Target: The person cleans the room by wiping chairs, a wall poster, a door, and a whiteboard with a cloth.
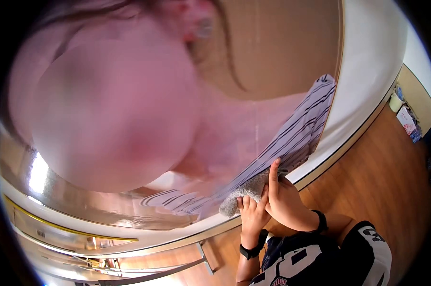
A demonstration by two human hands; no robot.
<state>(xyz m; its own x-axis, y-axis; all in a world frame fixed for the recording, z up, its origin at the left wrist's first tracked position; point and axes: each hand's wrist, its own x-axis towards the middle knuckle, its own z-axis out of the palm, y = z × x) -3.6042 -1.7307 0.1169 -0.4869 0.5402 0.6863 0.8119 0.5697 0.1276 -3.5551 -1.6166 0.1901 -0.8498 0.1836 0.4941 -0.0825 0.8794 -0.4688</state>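
A grey, fuzzy cloth (246, 193) is bunched up in front of the lower part of a large glossy wall poster (282, 52) that pictures a person in a striped top. My left hand (254, 217) grips the near side of the cloth with curled fingers. Just to its right, my right hand (283, 202) is also at the cloth, one finger sticking up along it while the others are partly hidden. The two hands touch each other. A black band circles each wrist.
White wall (368, 62) borders the poster, with a baseboard above the brown wood floor (368, 181). At the far right stand a pale bin (396, 101) and a white printed box (406, 120). A metal frame (205, 258) with a long rail lies at lower left.
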